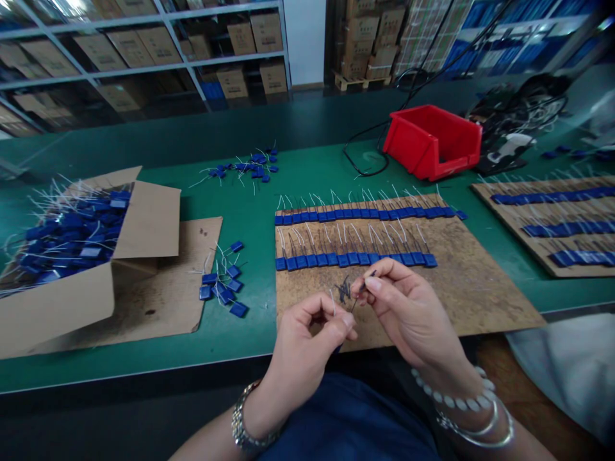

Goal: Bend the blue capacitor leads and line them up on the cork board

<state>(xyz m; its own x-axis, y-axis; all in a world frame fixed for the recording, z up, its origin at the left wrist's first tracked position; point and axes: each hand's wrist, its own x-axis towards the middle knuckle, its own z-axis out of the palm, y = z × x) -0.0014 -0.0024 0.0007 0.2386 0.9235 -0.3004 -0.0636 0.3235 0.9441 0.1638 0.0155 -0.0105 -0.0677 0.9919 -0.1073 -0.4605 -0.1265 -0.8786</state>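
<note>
Left of the brown board (480,288) stands your carton (150,219) of blue components (72,234). Over the board's near edge, your left hand (312,336) pinches a wired component (337,349), mostly hidden; above the board, your right hand (408,304) pinches a slim dark piece (369,280).

Your flat green tabletop (257,218) carries, at your left, a flat brown cardboard sheet (177,314). Beside it lie loose blue square components with wire leads (223,294); more sit farther back. Before you rests a stained brown rectangular board (461,282), with an open red plastic bin (416,137) beyond and a similar brown board (515,219) rightward.
</note>
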